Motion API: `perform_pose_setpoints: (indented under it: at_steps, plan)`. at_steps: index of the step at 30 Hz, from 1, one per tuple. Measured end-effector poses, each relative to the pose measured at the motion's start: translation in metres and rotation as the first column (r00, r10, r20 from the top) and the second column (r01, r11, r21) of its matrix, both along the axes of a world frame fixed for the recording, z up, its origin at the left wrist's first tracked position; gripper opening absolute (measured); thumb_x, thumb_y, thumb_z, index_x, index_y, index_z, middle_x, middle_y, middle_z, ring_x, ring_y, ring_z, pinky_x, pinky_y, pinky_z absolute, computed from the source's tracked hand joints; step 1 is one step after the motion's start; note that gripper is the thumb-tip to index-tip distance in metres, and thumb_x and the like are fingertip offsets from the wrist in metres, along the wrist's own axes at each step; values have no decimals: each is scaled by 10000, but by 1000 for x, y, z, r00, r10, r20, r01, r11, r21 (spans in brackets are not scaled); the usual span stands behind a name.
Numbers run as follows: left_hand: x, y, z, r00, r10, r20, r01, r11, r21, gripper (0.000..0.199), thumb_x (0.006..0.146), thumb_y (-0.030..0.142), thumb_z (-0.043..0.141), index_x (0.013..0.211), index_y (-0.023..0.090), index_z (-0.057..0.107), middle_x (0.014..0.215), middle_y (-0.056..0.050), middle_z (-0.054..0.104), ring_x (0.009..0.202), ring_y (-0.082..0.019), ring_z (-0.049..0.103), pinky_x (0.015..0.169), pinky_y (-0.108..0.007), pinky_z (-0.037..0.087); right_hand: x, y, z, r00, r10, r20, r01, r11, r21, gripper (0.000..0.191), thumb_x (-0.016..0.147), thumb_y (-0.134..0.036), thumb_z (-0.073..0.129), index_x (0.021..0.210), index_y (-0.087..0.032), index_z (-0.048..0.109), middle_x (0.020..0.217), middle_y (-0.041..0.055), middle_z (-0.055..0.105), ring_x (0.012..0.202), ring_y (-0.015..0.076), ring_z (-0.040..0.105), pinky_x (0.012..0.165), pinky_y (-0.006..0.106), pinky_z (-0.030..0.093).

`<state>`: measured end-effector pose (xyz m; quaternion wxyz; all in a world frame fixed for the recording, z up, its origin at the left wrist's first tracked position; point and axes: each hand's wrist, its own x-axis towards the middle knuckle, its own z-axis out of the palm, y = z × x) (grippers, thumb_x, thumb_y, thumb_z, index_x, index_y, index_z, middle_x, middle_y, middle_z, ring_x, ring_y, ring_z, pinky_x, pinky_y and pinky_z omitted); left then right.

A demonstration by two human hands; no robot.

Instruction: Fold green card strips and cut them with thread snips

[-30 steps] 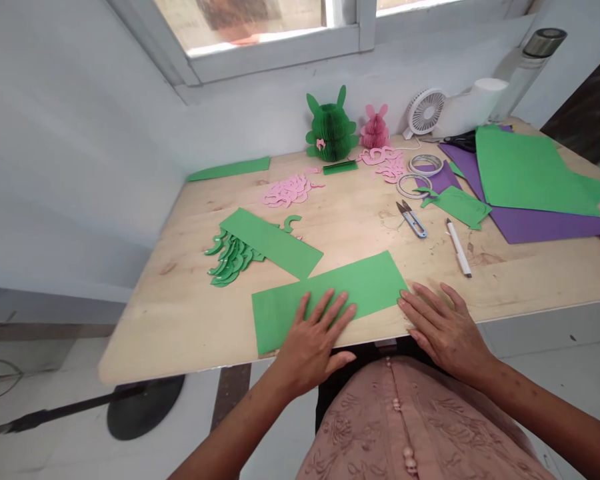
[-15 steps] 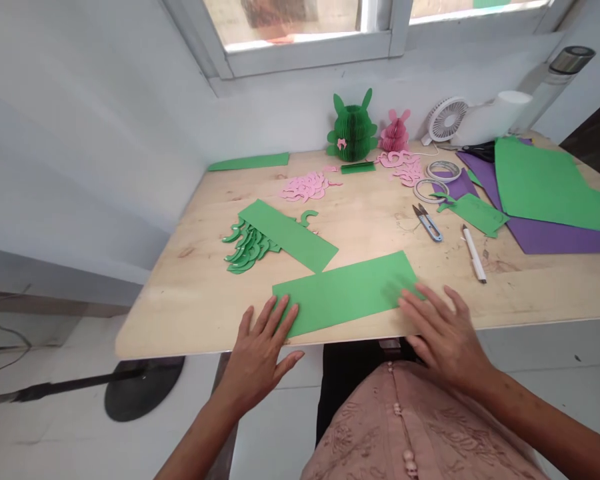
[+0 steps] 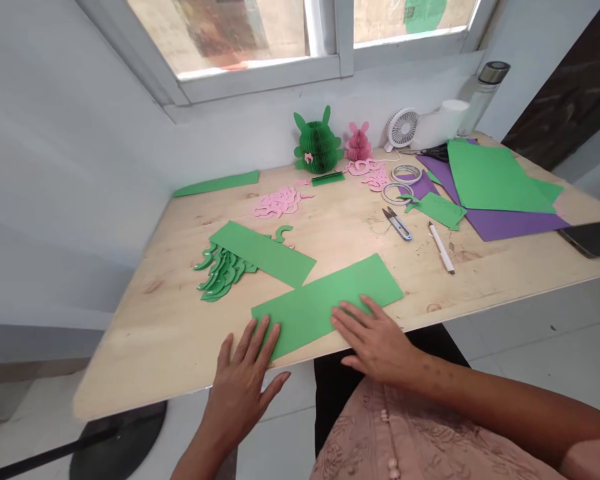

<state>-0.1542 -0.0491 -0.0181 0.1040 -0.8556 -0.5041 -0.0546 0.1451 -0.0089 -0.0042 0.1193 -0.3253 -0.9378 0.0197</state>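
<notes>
On the wooden table (image 3: 145, 347), the left hand (image 3: 240, 383) and right hand (image 3: 377, 343) lie flat, gripping nothing, on an unfolded green strip (image 3: 325, 303), lower centre, with cut pieces (image 3: 223, 277) heaped centre-left and a seemingly finished paper rabbit (image 3: 317, 150) upper centre.

front paper strip (image 3: 310, 305) on table (image 3: 155, 340), pen (image 3: 441, 248) right, figures (image 3: 319, 148) behind

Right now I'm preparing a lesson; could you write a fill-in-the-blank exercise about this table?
The left hand and right hand reach onto a paper strip coloured ____.
The white pen lies to the ____ of the blue snips.
The paper figure nearest the white fan is ____.
Missing words: green; right; pink.
</notes>
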Motion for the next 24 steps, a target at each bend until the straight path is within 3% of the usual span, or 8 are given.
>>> perform_pose_setpoints:
  at_steps: [7, 14, 18, 24]
  plan:
    - [0, 0, 1, 1000, 4, -20, -5, 1000, -14, 730, 922, 546, 339, 1522, 166, 168, 1502, -136, 368, 1429, -334, 230, 1137, -554, 146, 94, -3, 4, 971, -233, 55, 225, 967, 120, 601, 932, -463, 492, 1404, -95, 434, 1452, 151, 447, 1367, 303, 341, 1126, 553, 202]
    - [3, 0, 6, 999, 16, -42, -16, 1000, -20, 713, 922, 532, 351, 1517, 172, 192, 1503, -128, 369, 1424, -324, 247, 1139, -538, 148, 120, -2, 8, 969, -237, 65, 222, 958, 181, 539, 951, -421, 458, 1390, -109, 449, 1448, 139, 457, 1376, 305, 327, 1123, 552, 202]
    - [4, 0, 6, 998, 36, -56, -38, 999, -32, 702, 903, 539, 401, 1500, 199, 261, 1504, -109, 373, 1423, -315, 254, 1143, -522, 143, 99, 2, 22, 976, -218, -13, 217, 956, 197, 506, 953, -345, 456, 1410, -131, 426, 1436, 130, 474, 1380, 304, 320, 1118, 562, 205]
    - [-4, -1, 5, 997, 23, -68, -25, 999, -34, 727, 888, 577, 434, 1499, 224, 258, 1515, -95, 360, 1428, -300, 247, 1146, -493, 143, -14, 30, 31, 994, 14, -109, -9, 999, 50, 485, 953, -370, 451, 1382, -144, 467, 1458, 120, 448, 1373, 277, 338, 1139, 524, 210]
